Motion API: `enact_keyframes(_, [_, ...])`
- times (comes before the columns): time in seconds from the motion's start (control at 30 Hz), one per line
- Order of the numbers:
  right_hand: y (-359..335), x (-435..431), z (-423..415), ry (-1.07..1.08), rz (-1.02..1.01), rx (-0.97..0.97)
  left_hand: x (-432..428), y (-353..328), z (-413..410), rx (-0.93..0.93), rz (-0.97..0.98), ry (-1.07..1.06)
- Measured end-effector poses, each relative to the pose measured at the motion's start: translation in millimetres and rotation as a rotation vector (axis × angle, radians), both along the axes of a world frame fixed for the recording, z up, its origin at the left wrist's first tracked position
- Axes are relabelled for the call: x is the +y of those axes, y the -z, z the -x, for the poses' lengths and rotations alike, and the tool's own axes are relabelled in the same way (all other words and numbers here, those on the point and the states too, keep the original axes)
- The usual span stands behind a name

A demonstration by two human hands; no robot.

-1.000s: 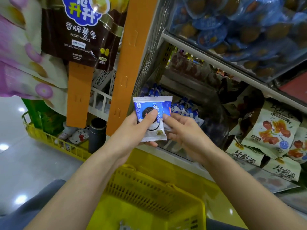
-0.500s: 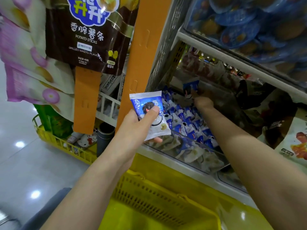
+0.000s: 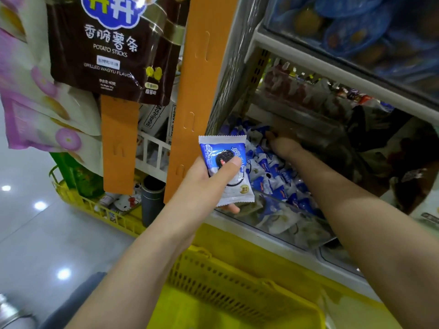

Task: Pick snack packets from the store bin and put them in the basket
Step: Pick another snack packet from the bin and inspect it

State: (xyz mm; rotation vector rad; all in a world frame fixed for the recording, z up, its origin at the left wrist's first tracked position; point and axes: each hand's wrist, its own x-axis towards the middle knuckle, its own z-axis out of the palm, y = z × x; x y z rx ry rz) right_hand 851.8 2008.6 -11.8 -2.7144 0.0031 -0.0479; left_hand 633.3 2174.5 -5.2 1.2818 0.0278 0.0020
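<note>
at the far left, soft pastel bags [image 3: 35, 103] printed with purple rings hang over a glossy grey floor [image 3: 28, 233]. beside them hangs a shiny dark-brown foil bag of potato sticks [image 3: 114, 51], flat and rectangular, with matte orange plastic strips [image 3: 194, 91] running down past it, punched with narrow slots. below, a yellow wire rack [image 3: 95, 210] holds small items and a smooth dark cylinder [image 3: 153, 198].

the left hand [image 3: 204, 184] is raised before the left front corner of the store bin [image 3: 280, 203] and pinches one snack packet [image 3: 223, 146], thumb pressed on its face and fingers curled behind. the packet is a small pillow-shaped pouch, glossy blue and white, with crimped saw-tooth ends and a dark round biscuit printed on it. it hangs in the air above the far rim of the basket [image 3: 225, 281], bright yellow plastic with a perforated, grid-like wall, below the front edge of the shelf [image 3: 273, 243].

the bin is clear hard plastic with a straight front lip, heaped with matching blue-and-white packets [image 3: 273, 172], crinkled and lying at all angles. the right hand [image 3: 283, 144] reaches toward the bin's back edge, fingertips sunk among the packets; whether it grasps one i cannot tell. higher up at the right, round blue-lidded cups [image 3: 351, 32] sit behind clear plastic.
</note>
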Motion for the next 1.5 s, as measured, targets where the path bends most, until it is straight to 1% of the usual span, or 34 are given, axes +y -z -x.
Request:
enact_keyframes(0.1, [-11.3, 1.8, 31.6, -0.062, -0.056, -0.133, -4.2, 1.8, 6.4, 0.032, -0.007, 0.048])
enact_keyframes(0.23, [-25.2, 8.8, 94.6, -0.160, -0.302, -0.337, -11.1, 8.2, 18.3, 0.055, -0.065, 0.122])
enact_keyframes(0.3, [-26.4, 10.2, 131.2, -0.225, -0.367, -0.387, -14.0, 13.8, 23.9, 0.054, -0.127, 0.143])
enact_keyframes(0.4, [-18.6, 6.9, 183.5, -0.316, -0.400, -0.415, -17.8, 20.5, 31.7, 0.018, -0.214, 0.148])
enact_keyframes(0.5, [-3.7, -0.3, 222.3, -0.355, -0.442, -0.374, -23.0, 23.0, 38.3, -0.013, -0.255, 0.176])
enact_keyframes(0.57, [7.6, -3.4, 238.8, -0.358, -0.490, -0.292, -25.9, 26.8, 40.1, -0.006, -0.272, 0.204])
enact_keyframes(0.7, [24.6, -6.8, 248.5, -0.242, -0.717, -0.102, -29.4, 34.1, 44.1, 0.019, -0.291, 0.256])
enact_keyframes(0.8, [28.5, -11.8, 248.3, -0.200, -0.843, 0.007, -33.4, 39.2, 44.0, 0.025, -0.329, 0.233])
enact_keyframes(0.87, [30.7, -13.4, 249.0, -0.191, -0.871, 0.046, -36.7, 41.4, 43.4, 0.048, -0.342, 0.176])
enact_keyframes(1.0, [36.6, -12.5, 250.3, -0.176, -0.854, 0.070, -43.9, 47.1, 41.2, 0.084, -0.324, 0.050])
enact_keyframes(1.07, [37.3, -11.9, 251.8, -0.196, -0.791, 0.019, -45.2, 47.6, 40.3, 0.094, -0.328, 0.018])
enact_keyframes(1.1, [37.4, -12.3, 253.0, -0.225, -0.710, -0.053, -45.2, 48.1, 40.0, 0.104, -0.335, 0.019])
enact_keyframes(1.13, [38.0, -13.3, 254.0, -0.263, -0.585, -0.153, -45.1, 48.4, 39.8, 0.116, -0.342, 0.025])
enact_keyframes(1.2, [38.6, -16.1, 255.3, -0.348, -0.282, -0.356, -44.8, 49.0, 40.4, 0.135, -0.339, 0.034])
enact_keyframes(1.23, [38.7, -17.3, 255.4, -0.379, -0.187, -0.418, -44.6, 49.0, 40.7, 0.141, -0.332, 0.037])
enact_keyframes(1.27, [38.3, -18.0, 255.3, -0.393, -0.157, -0.446, -44.6, 48.9, 41.0, 0.146, -0.323, 0.046])
enact_keyframes(1.3, [37.3, -18.7, 254.9, -0.390, -0.182, -0.447, -44.9, 48.0, 41.4, 0.153, -0.312, 0.064])
enact_keyframes(1.33, [35.7, -19.1, 254.5, -0.361, -0.256, -0.423, -45.5, 47.2, 41.6, 0.164, -0.300, 0.090])
enact_keyframes(1.43, [30.4, -21.5, 250.4, -0.155, -0.585, -0.253, -47.1, 45.4, 42.3, 0.206, -0.286, 0.148])
enact_keyframes(1.5, [25.6, -24.0, 247.7, -0.014, -0.823, -0.127, -46.1, 44.2, 42.2, 0.221, -0.236, 0.133])
